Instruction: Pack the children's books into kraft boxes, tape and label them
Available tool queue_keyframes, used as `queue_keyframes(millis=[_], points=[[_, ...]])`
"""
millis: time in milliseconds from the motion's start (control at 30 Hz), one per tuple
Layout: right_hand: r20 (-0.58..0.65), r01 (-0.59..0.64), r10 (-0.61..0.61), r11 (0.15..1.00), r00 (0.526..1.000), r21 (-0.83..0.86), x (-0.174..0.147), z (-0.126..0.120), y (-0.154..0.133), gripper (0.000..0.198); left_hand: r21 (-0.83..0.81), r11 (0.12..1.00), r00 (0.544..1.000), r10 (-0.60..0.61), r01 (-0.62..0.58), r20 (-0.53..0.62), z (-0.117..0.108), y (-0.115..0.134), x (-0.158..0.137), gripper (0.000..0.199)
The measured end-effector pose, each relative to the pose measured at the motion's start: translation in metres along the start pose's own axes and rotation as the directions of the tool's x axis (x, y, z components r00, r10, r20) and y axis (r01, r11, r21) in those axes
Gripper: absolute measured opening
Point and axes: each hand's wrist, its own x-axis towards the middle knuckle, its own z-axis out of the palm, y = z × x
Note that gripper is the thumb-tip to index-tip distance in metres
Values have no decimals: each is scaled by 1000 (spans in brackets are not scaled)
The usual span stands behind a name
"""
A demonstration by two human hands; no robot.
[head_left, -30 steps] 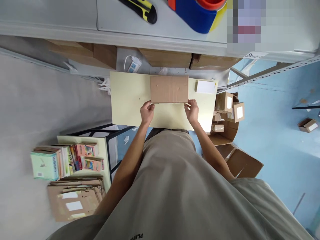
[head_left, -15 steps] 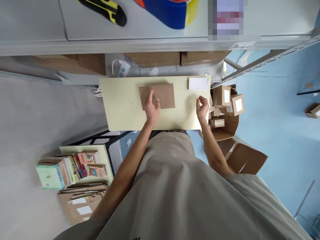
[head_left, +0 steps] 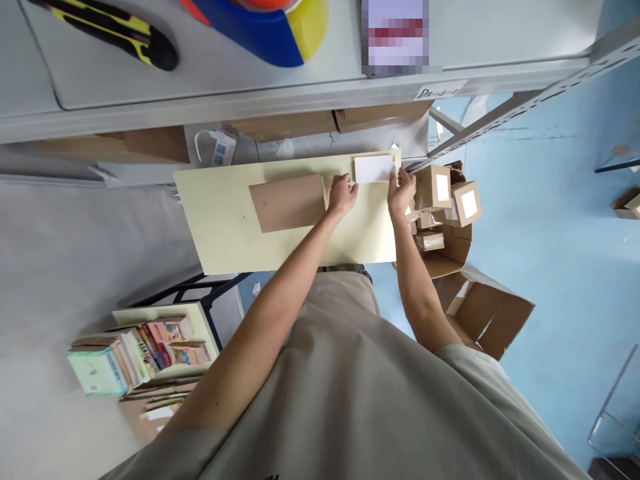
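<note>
A flat brown cardboard package [head_left: 287, 204] lies on the pale yellow tabletop [head_left: 225, 227]. To its right, near the far edge, rests a white rectangular stack [head_left: 373, 169] that looks like paper or labels, with a small yellow mark at its right end. My left hand [head_left: 343, 195] hovers between the package and the stack, fingers loosely curled, thumb apart, nothing visible in it. At the stack's right end is my right hand [head_left: 401, 193], thumb and fingers apart. Its thumb tip overlaps the stack's near right corner; whether it touches I cannot tell.
Above the tabletop runs a grey shelf [head_left: 225, 87] with a yellow-black box cutter [head_left: 120, 33] and a blue-yellow tape dispenser [head_left: 260, 30]. An open carton [head_left: 457, 257] holding small boxes stands to the right. Books [head_left: 135, 353] sit lower left.
My left hand has moved right, off the cardboard package toward the white stack. My right hand has come up to the stack's right end. The view has shifted and tilted slightly.
</note>
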Motion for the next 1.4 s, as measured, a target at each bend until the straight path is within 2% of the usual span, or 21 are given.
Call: queue_keyframes(millis=[67, 200, 300, 433, 533, 700, 833, 1000, 1067, 1233, 1400], points=[[14, 7, -7, 1000, 1000, -6, 7, 7, 2, 50, -2, 1000, 1000, -13, 13, -19, 9, 1, 11, 13], [69, -13, 17, 998, 997, -54, 13, 17, 7, 50, -47, 999, 999, -19, 17, -40, 14, 3, 21, 19], [56, -29, 31, 999, 998, -37, 14, 21, 11, 48, -26, 999, 998, -42, 41, -40, 14, 10, 17, 20], [4, -59, 59, 997, 998, 42, 14, 23, 11, 42, 50, 996, 996, -74, 76, -40, 13, 25, 6, 36], [3, -74, 74, 995, 997, 60, 14, 22, 8, 39, 34, 990, 988, -137, 140, -73, 15, 32, 5, 41], [4, -71, 71, 996, 997, 60, 12, 14, 0, 37, -52, 968, 962, -251, 247, -110, 18, 36, 10, 37], [-1, -75, 75, 997, 997, 35, 9, 6, -9, 32, -99, 972, 957, -230, 215, -179, 19, 40, 6, 32], [-12, -109, 111, 987, 994, 115, 7, 0, -18, 24, -189, 964, 929, -238, 189, -283, 19, 50, 1, 8], [6, -122, 122, 982, 993, 141, 7, -3, -19, 23, -213, 964, 936, -218, 161, -278, 19, 54, 0, 3], [3, -111, 112, 986, 994, 121, 9, -9, -17, 28, -188, 978, 960, -135, 89, -247, 20, 64, -3, 8], [30, -59, 55, 986, 998, 157, 13, -14, -7, 43, -188, 977, 958, -147, 102, -245, 22, 58, -4, 10]])
